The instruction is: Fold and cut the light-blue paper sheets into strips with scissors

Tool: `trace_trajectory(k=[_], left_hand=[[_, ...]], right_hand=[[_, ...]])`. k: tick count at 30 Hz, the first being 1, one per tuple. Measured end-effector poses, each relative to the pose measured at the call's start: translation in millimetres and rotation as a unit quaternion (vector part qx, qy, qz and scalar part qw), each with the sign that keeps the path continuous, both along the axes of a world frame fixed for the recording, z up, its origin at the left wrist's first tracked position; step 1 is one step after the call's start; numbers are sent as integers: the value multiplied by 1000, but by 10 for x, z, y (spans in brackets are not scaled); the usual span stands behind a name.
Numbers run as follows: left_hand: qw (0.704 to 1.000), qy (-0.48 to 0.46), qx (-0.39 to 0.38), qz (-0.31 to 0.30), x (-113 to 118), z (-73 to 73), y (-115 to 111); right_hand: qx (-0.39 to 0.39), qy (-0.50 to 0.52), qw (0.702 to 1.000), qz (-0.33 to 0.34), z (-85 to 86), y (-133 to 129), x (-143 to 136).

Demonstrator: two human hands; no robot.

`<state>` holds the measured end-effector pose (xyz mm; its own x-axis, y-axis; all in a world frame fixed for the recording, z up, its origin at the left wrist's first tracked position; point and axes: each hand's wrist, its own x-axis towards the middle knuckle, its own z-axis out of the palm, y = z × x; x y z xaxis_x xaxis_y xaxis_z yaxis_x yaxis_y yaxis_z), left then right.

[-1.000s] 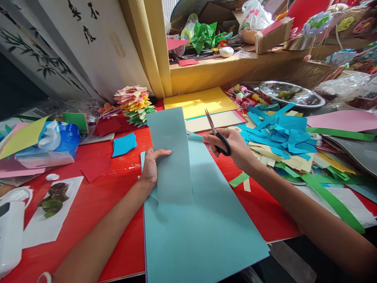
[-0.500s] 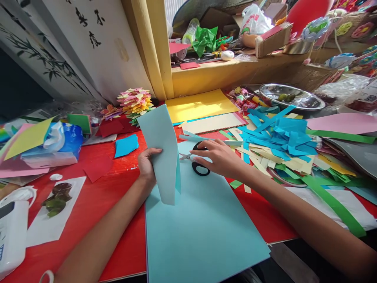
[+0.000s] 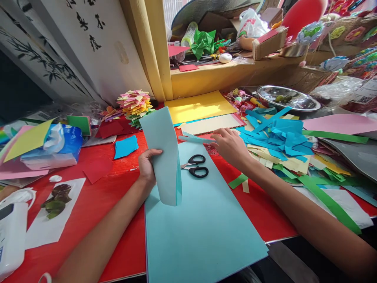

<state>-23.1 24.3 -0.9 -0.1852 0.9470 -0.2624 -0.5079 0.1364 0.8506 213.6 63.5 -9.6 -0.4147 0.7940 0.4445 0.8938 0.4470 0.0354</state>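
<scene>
My left hand (image 3: 147,163) holds a folded light blue sheet of paper (image 3: 160,157) upright, thumb on its near face. Beneath it lies a stack of larger light blue sheets (image 3: 203,220). Black-handled scissors (image 3: 196,166) rest on the stack, their blade tips hidden behind the folded sheet. Beyond the scissors, my right hand (image 3: 231,145) has its fingers closed at the right end of some light blue paper strips (image 3: 194,138). How firmly it grips them is partly hidden by the fingers.
On the right lies a heap of blue, cream and green strips (image 3: 282,137) beside a metal bowl (image 3: 288,98). Yellow paper (image 3: 200,106) and a folded-paper stack (image 3: 135,104) lie at the back. A tissue pack (image 3: 59,143) stands on the left of the red table (image 3: 118,224).
My right hand has let go of the scissors, leaving them on the stack, and has shifted right and slightly away to the light blue strips. My left hand keeps its hold.
</scene>
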Motion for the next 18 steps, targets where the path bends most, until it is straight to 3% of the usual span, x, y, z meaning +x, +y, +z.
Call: trace_trajectory(k=[3, 6, 8, 10, 12, 14, 16, 18], left_hand=[[1000, 0, -3, -3, -7, -3, 0], [1000, 8, -6, 6, 6, 14, -4], [1000, 17, -21, 1, 19, 27, -12], [999, 31, -39, -12, 31, 37, -26], [998, 45, -46, -15, 43, 41, -42], [997, 55, -50, -17, 51, 39, -54], [997, 62, -52, -20, 54, 34, -59], [996, 65, -51, -22, 54, 29, -57]], right_hand=[[-3, -27, 1000, -14, 32, 39, 44], [48, -18, 997, -58, 263, 10, 151], [86, 17, 987, -134, 484, -6, 312], [95, 58, 960, -256, 679, 3, 538], [37, 63, 927, -369, 791, 34, 780], [-58, 56, 899, -431, 811, 72, 984], [-146, 40, 883, -443, 795, 102, 1116], [-183, 26, 888, -420, 827, 124, 1173]])
